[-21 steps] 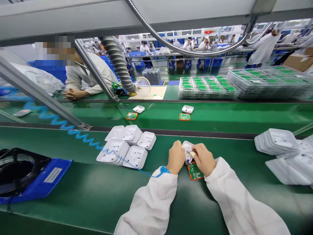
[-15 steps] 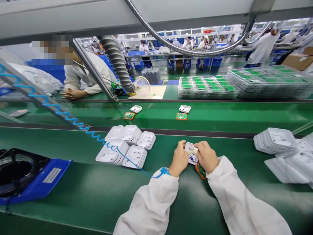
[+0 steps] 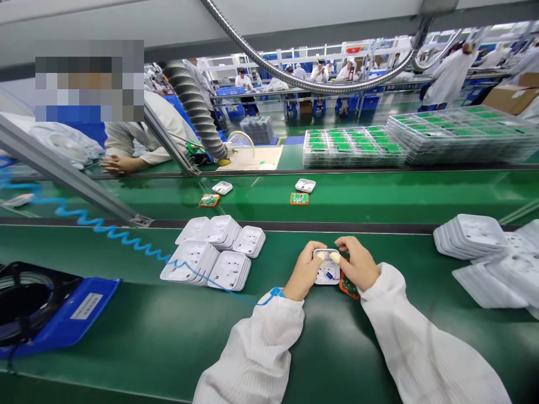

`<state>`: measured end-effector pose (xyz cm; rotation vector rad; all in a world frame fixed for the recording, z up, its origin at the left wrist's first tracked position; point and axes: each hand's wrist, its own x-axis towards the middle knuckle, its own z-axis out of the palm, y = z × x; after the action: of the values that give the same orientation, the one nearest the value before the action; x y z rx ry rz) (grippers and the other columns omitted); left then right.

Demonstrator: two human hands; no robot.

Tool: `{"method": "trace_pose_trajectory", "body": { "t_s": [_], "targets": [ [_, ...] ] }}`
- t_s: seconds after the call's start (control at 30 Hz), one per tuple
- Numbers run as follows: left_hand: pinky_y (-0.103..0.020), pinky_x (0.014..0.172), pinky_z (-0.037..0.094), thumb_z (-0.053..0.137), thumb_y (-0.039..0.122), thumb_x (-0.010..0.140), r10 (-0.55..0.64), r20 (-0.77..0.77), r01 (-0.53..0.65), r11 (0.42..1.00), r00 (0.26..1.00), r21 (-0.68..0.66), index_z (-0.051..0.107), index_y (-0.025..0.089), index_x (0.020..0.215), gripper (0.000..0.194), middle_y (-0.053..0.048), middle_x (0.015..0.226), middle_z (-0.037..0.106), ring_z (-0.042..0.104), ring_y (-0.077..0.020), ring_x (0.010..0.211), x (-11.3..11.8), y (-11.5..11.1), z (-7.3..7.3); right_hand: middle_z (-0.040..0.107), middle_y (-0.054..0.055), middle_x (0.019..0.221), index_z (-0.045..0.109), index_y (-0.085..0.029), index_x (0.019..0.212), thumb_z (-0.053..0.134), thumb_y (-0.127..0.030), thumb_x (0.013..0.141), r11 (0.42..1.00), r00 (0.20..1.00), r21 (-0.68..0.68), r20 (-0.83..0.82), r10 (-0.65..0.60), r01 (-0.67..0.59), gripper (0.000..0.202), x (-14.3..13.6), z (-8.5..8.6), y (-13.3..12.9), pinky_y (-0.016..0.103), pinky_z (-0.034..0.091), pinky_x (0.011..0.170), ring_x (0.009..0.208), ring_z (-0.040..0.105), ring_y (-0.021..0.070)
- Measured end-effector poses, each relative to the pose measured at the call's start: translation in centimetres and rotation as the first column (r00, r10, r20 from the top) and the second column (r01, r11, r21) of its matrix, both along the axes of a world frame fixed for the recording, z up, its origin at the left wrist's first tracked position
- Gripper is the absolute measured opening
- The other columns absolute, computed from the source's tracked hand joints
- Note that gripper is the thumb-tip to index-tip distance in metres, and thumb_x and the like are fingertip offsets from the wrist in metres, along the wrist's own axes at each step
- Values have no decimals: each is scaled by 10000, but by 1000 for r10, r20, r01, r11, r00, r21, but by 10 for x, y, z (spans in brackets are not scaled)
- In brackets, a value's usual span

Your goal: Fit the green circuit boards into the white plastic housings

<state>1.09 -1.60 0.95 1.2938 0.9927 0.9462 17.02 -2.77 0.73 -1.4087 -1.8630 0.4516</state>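
Note:
My left hand point(image 3: 304, 271) grips the left side of a small white plastic housing point(image 3: 328, 276), its thumb pressed on the inner face. On the other side my right hand point(image 3: 359, 265) holds the same housing, with its thumb inside the upper right part and its index finger curled past the rim. Both thumb tips look pale yellow, as if covered. A small dark blue part shows inside the housing. Partly under my right hand lies a green circuit board point(image 3: 349, 287) with an orange edge. A blue coiled cord point(image 3: 126, 238) runs to a band at my left wrist.
Stacked white housings point(image 3: 189, 262) stand to the left, and more white stacks point(image 3: 480, 235) to the right. A black fan point(image 3: 21, 300) on a blue pouch lies far left. Housings and boards point(image 3: 299, 198) sit on the belt ahead, before trays of boards point(image 3: 353, 148). A co-worker's hands point(image 3: 122, 164) rest across the belt.
My right hand's fingers have lifted from over the housing, and its thumb now presses inside it. The housing sits more upright to view. Items on the far belt have shifted slightly left.

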Motion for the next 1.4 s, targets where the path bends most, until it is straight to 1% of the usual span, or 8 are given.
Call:
{"method": "trace_pose_trajectory", "body": {
  "t_s": [0.1,0.23,0.3,0.4,0.57,0.8,1.07,1.4],
  "targets": [
    [-188,628,387,474,171,752,22,-77,-16,996,997,83,540,190,882,147,19,810,548,484,-95,705,2,0,-2,565,22,825,531,-189,914,469,-309,843,986,997,-148,-32,72,-76,152,2,-1,1,277,428,653,716,528,147],
    [-194,623,391,459,158,753,166,-112,-162,986,980,43,536,189,872,145,17,793,554,498,-103,703,5,2,-13,553,53,879,537,-169,915,459,-232,816,999,995,-3,97,-36,36,141,-5,0,-2,299,399,722,807,511,173],
    [-194,609,393,448,173,771,235,-86,-236,972,968,-12,531,192,884,141,16,796,553,503,-104,694,5,4,-18,551,59,879,538,-169,911,443,-209,820,998,985,55,169,-35,26,138,-12,1,-6,302,376,733,825,499,181],
    [-197,631,413,457,248,815,265,-41,-267,962,963,-49,539,186,876,119,4,818,562,516,-108,722,7,3,-20,547,48,848,537,-179,883,438,-183,819,999,954,10,297,41,-46,119,-24,-1,-9,297,338,703,792,485,183],
    [-218,685,442,465,287,835,230,-83,-235,971,970,-44,564,185,871,147,-2,814,593,541,-116,744,9,-1,-21,546,51,831,528,-170,830,409,-108,792,999,887,-43,460,29,-11,139,-29,-9,-10,303,289,695,783,474,191],
    [-241,697,459,447,268,837,196,-174,-202,979,965,-16,588,200,898,167,-2,822,621,565,-128,757,9,0,-23,538,45,802,523,-170,809,394,-130,820,1000,905,-23,426,-4,15,135,-20,-11,-8,296,277,694,772,470,183],
    [-257,715,471,436,259,838,194,-252,-197,980,948,10,608,211,924,198,-11,837,649,585,-141,774,7,0,-22,530,47,786,512,-172,785,383,-120,806,999,922,20,385,32,-43,141,-19,-19,-4,297,274,686,762,454,186],
    [-264,732,474,438,264,836,188,-271,-191,981,944,15,619,209,931,211,-23,854,659,595,-152,796,7,-1,-19,519,56,787,511,-163,784,375,-152,814,994,951,91,308,33,-64,140,-18,-27,-5,304,291,692,751,439,186]
  ]
}}
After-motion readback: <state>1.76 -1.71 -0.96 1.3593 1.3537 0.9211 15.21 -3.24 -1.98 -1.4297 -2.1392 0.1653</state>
